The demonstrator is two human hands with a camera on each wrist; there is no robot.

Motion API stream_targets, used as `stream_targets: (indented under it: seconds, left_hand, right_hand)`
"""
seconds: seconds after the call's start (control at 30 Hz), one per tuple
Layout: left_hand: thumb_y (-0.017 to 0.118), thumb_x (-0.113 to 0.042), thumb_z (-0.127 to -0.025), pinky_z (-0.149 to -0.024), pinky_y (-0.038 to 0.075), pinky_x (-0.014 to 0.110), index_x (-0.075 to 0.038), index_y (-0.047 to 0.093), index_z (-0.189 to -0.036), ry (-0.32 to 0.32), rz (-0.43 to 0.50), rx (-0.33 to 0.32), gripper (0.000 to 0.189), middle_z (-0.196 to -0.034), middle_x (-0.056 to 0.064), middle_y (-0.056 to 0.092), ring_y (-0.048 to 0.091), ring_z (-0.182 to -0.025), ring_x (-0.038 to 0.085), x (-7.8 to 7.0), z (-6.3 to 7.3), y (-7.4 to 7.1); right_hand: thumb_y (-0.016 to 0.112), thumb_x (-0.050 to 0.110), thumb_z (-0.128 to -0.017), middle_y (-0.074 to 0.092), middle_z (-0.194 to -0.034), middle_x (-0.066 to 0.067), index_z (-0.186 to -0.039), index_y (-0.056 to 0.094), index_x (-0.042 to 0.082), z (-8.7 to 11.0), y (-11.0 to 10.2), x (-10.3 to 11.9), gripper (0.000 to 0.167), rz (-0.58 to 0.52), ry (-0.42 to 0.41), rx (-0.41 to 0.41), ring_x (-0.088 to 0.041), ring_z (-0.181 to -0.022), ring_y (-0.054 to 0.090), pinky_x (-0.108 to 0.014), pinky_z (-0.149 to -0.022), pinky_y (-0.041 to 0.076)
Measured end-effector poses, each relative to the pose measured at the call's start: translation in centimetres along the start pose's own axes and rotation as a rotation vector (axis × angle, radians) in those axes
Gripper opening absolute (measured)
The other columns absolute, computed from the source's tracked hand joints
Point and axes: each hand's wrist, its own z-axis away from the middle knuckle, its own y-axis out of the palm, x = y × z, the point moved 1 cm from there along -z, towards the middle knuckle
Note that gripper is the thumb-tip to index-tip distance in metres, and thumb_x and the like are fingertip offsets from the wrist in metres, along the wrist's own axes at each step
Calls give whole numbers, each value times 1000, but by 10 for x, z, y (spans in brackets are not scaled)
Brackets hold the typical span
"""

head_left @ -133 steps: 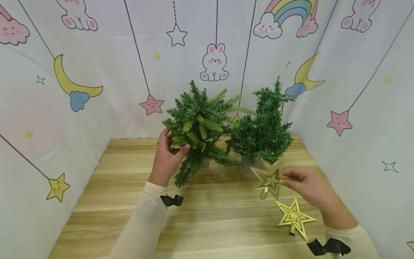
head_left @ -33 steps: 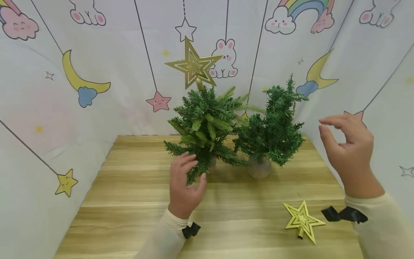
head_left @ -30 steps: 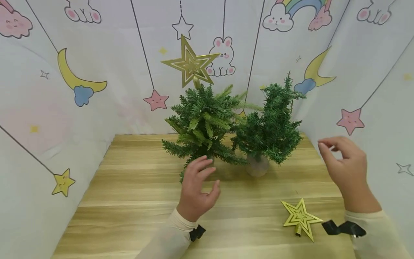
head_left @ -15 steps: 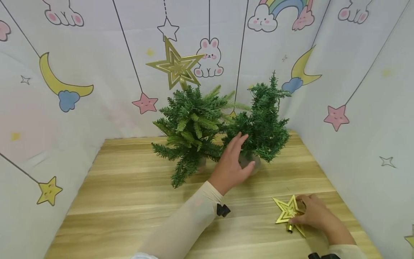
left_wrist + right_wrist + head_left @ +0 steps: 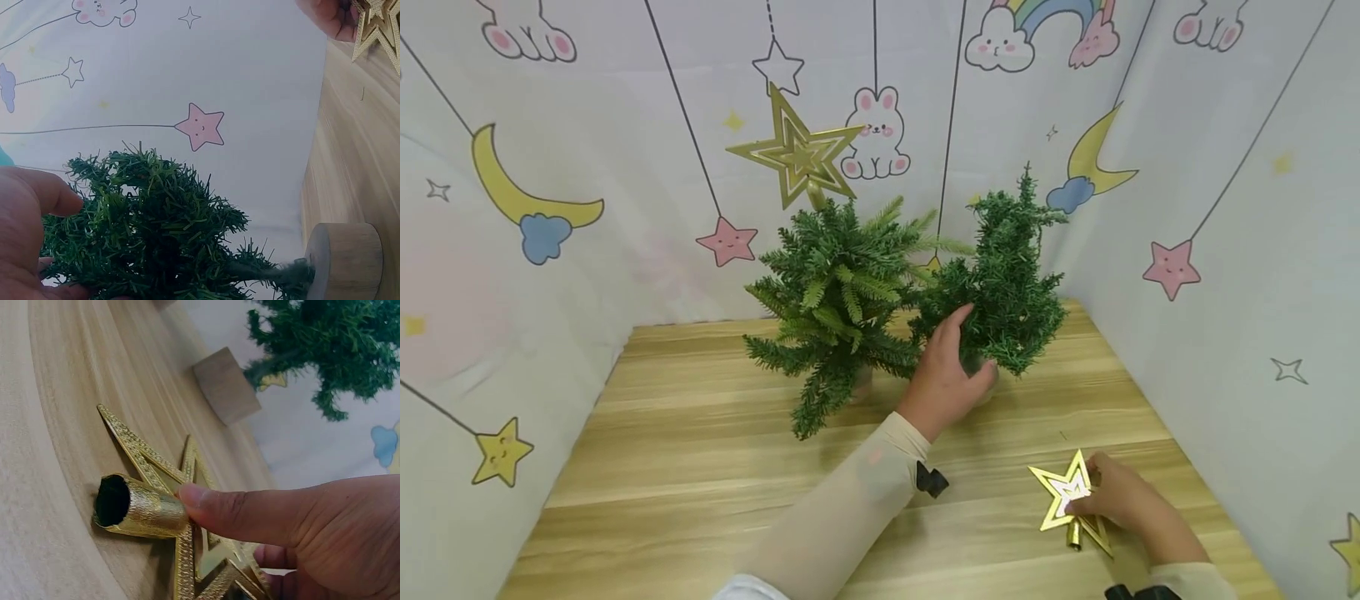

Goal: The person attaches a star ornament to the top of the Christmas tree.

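Note:
My right hand pinches a gold star tree topper low over the wooden table, thumb on its face beside the hollow socket, other fingers behind it. In the head view this star looks slightly tilted. At the right-hand small artificial Christmas tree, my left hand reaches its lower left side, thumb and fingers spread. In the left wrist view the fingers touch the green foliage, above the round wooden base. A second gold star stands tilted left atop the left-hand tree.
The wooden table bears both trees near its back edge, their branches close together. White cloth printed with bunnies, moons and stars surrounds it at the back and sides.
The first star went from my right hand onto the left tree. My left hand moved from that tree to the right one. My right hand came down and lifted the second star slightly.

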Motion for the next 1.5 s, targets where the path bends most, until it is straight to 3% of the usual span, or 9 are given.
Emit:
stream_targets:
  seconds: [0.17,0.37,0.5,0.73,0.83,0.97,1.07,1.17,1.5]
  left_hand:
    - [70,-34,-99,-110,47,50,-23,28,-164,21,-40,0,78,-161,1,41,47,-143,26,3,7,2]
    - [70,-32,-99,-108,49,48,-18,34,-161,51,-90,-7,73,-154,4,50,52,-138,26,2,15,3]
    - [71,-30,-98,-106,51,46,-18,35,-161,60,-102,-11,74,-151,4,53,54,-134,25,1,17,3]
    - [73,-28,-97,-108,49,48,-17,34,-161,67,-58,-16,75,-155,7,49,54,-135,32,6,16,3]
    - [73,-28,-97,-109,48,49,-18,34,-161,66,-41,-7,75,-156,7,48,53,-136,33,7,16,3]
    - [73,-28,-96,-110,47,50,-18,35,-161,67,-39,1,76,-156,6,48,52,-137,32,7,16,2]
    - [73,-28,-96,-111,46,50,-18,35,-161,73,-43,1,76,-156,6,48,52,-138,32,8,16,1]
    - [73,-28,-96,-111,46,50,-19,35,-161,73,-41,4,76,-156,6,48,51,-139,32,8,16,0]
    - [72,-26,-98,-110,46,52,-20,32,-162,71,-23,34,76,-158,5,45,48,-141,32,12,18,-1]
  right_hand:
    - [88,32,-82,65,-105,-12,-114,62,-3,3,-5,-3,54,-84,-30,9,-30,-93,59,-44,-80,52]
    - [73,3,-92,55,-83,-3,-99,57,-6,4,-24,-12,20,-345,-158,107,-12,-72,53,-26,-63,49]
    - [67,8,-99,61,-87,-3,-103,60,-8,7,-58,-5,17,-331,-131,60,-9,-77,57,-29,-69,52]
    - [67,34,-103,71,-102,-2,-116,63,-6,18,-137,26,42,-186,-78,-239,-5,-94,56,-61,-90,47]
    - [67,39,-102,71,-96,16,-118,66,-4,22,-172,47,46,-180,-95,-402,5,-91,54,-58,-92,48]
    - [72,36,-99,63,-81,37,-102,74,13,28,-214,88,23,-229,-150,-646,12,-81,57,-21,-80,46]
    - [78,24,-95,64,-77,36,-94,74,25,28,-244,123,4,-303,-260,-819,13,-76,60,-6,-70,43]
    - [81,14,-92,67,-80,29,-102,76,22,26,-268,160,14,-352,-386,-927,10,-75,63,-3,-73,47]
    - [75,21,-97,75,-111,13,-128,72,16,15,-314,267,32,-267,-533,-931,10,-99,67,-17,-103,47]
